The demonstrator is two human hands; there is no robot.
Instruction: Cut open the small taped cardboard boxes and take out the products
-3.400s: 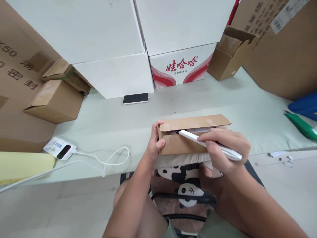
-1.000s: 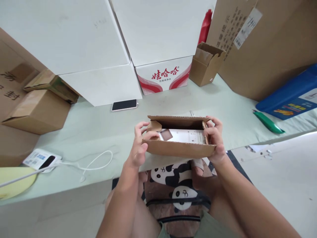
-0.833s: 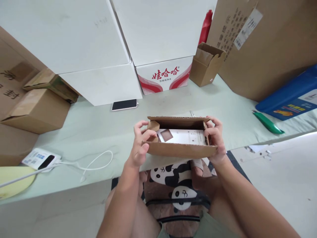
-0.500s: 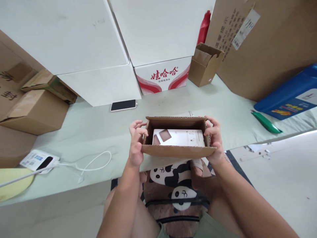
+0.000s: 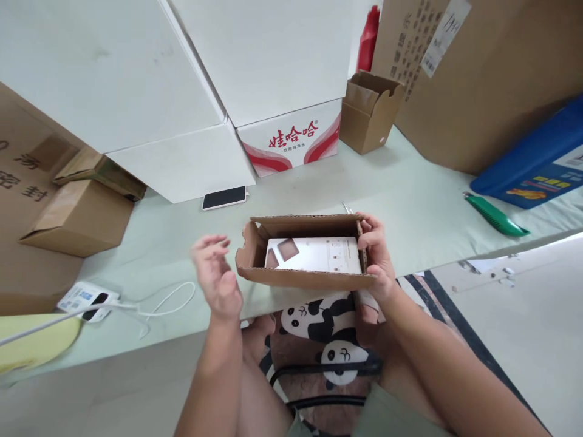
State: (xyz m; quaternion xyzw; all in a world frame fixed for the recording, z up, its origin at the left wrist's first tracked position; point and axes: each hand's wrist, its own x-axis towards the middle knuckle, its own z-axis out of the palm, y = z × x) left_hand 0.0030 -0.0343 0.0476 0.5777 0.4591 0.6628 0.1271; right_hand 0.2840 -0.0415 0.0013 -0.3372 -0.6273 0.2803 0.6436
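A long, narrow cardboard box (image 5: 305,280) stands with its top uncovered at the table's near edge. Inside it lies a white package (image 5: 314,255) with dark brownish squares and small printed drawings. My right hand (image 5: 376,255) grips the box's right end, fingers over the rim and thumb at the front corner. My left hand (image 5: 216,276) is in the air just left of the box, apart from it, with its fingers spread and slightly blurred. Behind the box's right corner, a small metal object (image 5: 347,207) is partly hidden.
A phone (image 5: 224,198) lies behind the box, before a white and red carton (image 5: 294,138). A small brown box (image 5: 370,112) stands back right. At right are a blue bottle (image 5: 532,161) and a green-handled tool (image 5: 496,215). A white cable (image 5: 170,312) loops at left.
My left hand has let go of the box's left end and moved away to the left. That end's flap now stands outward. My right hand keeps its hold; the view has shifted slightly.
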